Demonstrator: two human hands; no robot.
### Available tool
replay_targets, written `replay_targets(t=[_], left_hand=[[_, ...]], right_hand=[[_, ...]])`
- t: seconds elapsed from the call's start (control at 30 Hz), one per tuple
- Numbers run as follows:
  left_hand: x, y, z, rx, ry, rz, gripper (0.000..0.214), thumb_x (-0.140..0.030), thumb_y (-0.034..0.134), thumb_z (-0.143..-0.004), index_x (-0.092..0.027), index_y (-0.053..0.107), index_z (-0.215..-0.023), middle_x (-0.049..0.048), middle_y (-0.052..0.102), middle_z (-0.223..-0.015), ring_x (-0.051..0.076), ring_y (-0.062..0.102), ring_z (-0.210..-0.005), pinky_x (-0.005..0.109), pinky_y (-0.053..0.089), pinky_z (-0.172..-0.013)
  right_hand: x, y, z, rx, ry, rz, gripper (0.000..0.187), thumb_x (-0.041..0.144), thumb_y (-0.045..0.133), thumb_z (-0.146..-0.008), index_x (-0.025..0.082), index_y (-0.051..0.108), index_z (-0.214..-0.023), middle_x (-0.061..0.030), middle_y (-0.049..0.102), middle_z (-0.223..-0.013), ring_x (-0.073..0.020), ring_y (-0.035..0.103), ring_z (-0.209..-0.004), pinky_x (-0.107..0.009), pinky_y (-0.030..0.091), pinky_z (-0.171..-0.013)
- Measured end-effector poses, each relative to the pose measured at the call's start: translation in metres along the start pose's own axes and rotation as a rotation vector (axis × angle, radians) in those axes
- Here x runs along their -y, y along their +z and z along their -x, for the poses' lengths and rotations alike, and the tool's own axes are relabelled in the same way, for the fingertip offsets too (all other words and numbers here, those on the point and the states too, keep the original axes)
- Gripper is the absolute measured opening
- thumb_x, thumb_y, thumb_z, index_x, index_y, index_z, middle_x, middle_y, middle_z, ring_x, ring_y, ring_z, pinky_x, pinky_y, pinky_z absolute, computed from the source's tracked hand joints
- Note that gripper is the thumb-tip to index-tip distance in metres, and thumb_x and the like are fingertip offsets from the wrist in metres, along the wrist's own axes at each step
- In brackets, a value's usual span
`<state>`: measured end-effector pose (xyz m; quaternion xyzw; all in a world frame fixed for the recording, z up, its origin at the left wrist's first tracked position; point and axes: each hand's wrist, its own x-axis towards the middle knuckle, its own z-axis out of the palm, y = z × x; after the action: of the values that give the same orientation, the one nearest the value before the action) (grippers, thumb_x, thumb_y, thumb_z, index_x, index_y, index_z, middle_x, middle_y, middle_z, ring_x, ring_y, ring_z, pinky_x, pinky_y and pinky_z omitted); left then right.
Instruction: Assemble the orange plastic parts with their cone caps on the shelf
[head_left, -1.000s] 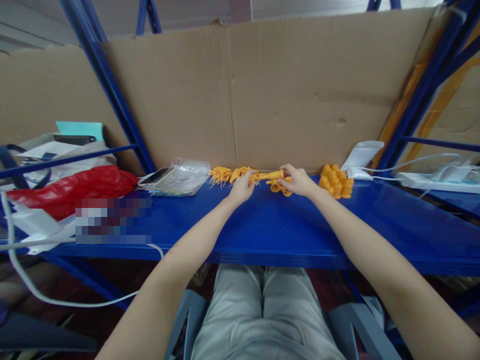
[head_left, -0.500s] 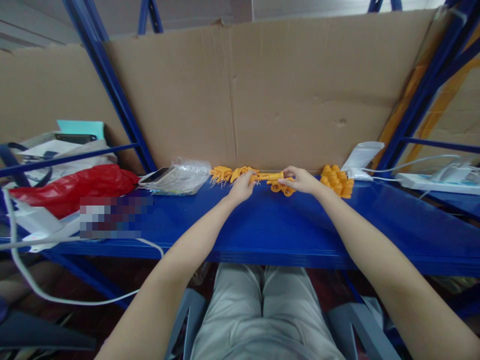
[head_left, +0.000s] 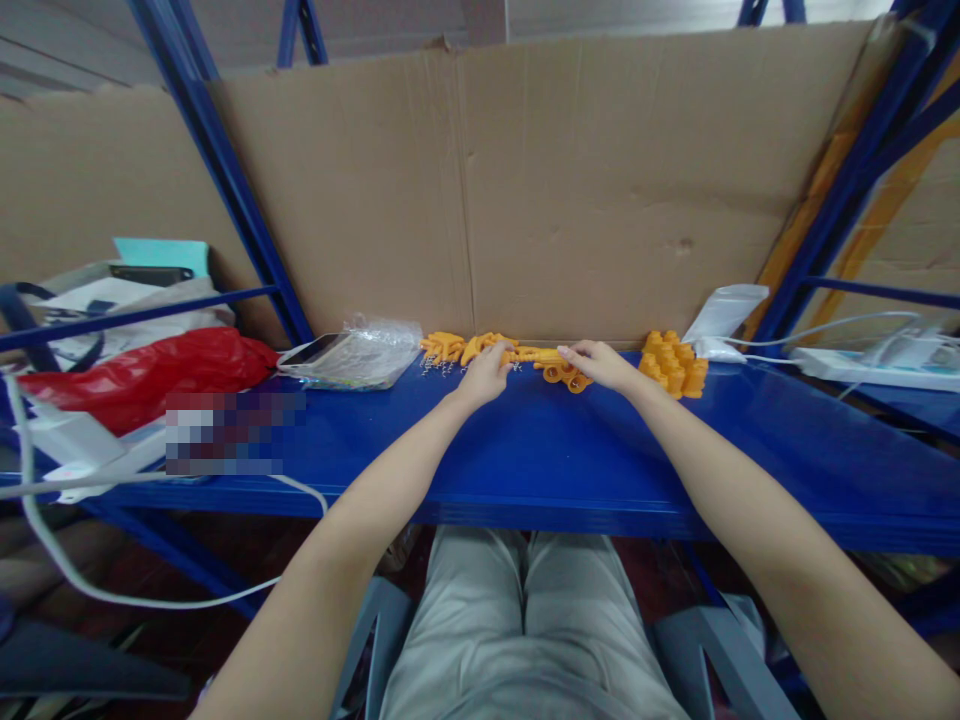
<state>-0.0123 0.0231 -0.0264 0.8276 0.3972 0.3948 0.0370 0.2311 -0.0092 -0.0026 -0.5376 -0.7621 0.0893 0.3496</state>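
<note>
Against the cardboard lies a row of small yellow-orange plastic pieces. The left cluster, yellow pieces with small metal chains [head_left: 444, 348], sits beside my left hand [head_left: 486, 376]. My left hand's fingers are curled in at the cluster's right end; what they hold is hidden. My right hand [head_left: 602, 363] has thumb and fingers together on a yellow plastic piece [head_left: 553, 356] in the middle, too small to make out exactly. Just below it are yellow ring-shaped parts [head_left: 576, 383]. Several yellow knobbed cylinders [head_left: 673, 364] stand grouped to the right of that hand.
The blue shelf [head_left: 540, 460] carries a clear plastic bag [head_left: 367, 357] at left and a white packet [head_left: 727, 315] at right. A red bag [head_left: 165, 375] and white cable [head_left: 135, 603] lie far left. A power strip [head_left: 885, 365] sits far right. Cardboard [head_left: 585, 190] walls the back.
My right hand has shifted slightly left, its fingers lying lower and flatter over the yellow pieces. My left hand looks almost unmoved.
</note>
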Motion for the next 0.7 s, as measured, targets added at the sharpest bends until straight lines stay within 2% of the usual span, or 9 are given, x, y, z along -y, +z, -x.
replay_targets(t=[0.13, 0.23, 0.3, 0.47, 0.7], left_hand=[[0.0015, 0.0017, -0.0009, -0.003, -0.015, 0.001, 0.025, -0.010, 0.057, -0.085, -0.022, 0.058, -0.106, 0.0079, 0.070, -0.115, 0.027, 0.063, -0.114, 0.049, 0.045, -0.107], [0.0026, 0.0024, -0.0013, 0.000, -0.043, -0.006, 0.025, -0.010, 0.057, -0.084, -0.022, 0.058, -0.105, 0.0077, 0.070, -0.112, 0.027, 0.063, -0.113, 0.050, 0.045, -0.107], [0.0029, 0.0021, -0.0012, 0.004, -0.057, -0.012, 0.024, -0.010, 0.057, -0.084, -0.022, 0.058, -0.105, 0.0077, 0.070, -0.110, 0.027, 0.064, -0.112, 0.050, 0.045, -0.108], [0.0030, 0.0007, -0.0006, 0.005, -0.053, -0.014, 0.024, -0.011, 0.058, -0.084, -0.023, 0.058, -0.104, 0.0057, 0.070, -0.108, 0.026, 0.064, -0.113, 0.048, 0.045, -0.108], [-0.0018, -0.0015, -0.0008, 0.006, -0.063, 0.002, 0.023, -0.011, 0.058, -0.084, -0.023, 0.058, -0.104, 0.0054, 0.070, -0.112, 0.026, 0.065, -0.112, 0.048, 0.046, -0.107]], right_hand=[[0.0004, -0.0005, 0.0003, -0.017, 0.014, -0.011, 0.051, 0.067, 0.055, -0.086, 0.018, 0.065, -0.077, -0.0098, 0.072, -0.083, -0.0229, 0.066, -0.079, -0.032, 0.050, -0.073], [-0.0003, -0.0027, 0.0007, 0.003, -0.008, -0.051, 0.040, 0.057, 0.067, -0.082, 0.017, 0.068, -0.085, -0.0108, 0.074, -0.092, -0.0240, 0.068, -0.086, -0.035, 0.052, -0.081], [-0.0013, -0.0039, 0.0008, 0.027, -0.017, -0.075, 0.039, 0.056, 0.072, -0.079, 0.017, 0.068, -0.085, -0.0104, 0.074, -0.092, -0.0238, 0.068, -0.085, -0.036, 0.053, -0.080], [-0.0041, -0.0022, -0.0001, 0.083, -0.030, -0.134, 0.053, 0.069, 0.061, -0.081, 0.017, 0.068, -0.076, -0.0072, 0.070, -0.078, -0.0212, 0.064, -0.072, -0.032, 0.051, -0.066], [-0.0044, 0.0024, -0.0013, 0.019, -0.005, -0.113, 0.066, 0.081, 0.050, -0.080, 0.017, 0.063, -0.070, -0.0082, 0.066, -0.071, -0.0216, 0.062, -0.070, -0.032, 0.048, -0.062]])
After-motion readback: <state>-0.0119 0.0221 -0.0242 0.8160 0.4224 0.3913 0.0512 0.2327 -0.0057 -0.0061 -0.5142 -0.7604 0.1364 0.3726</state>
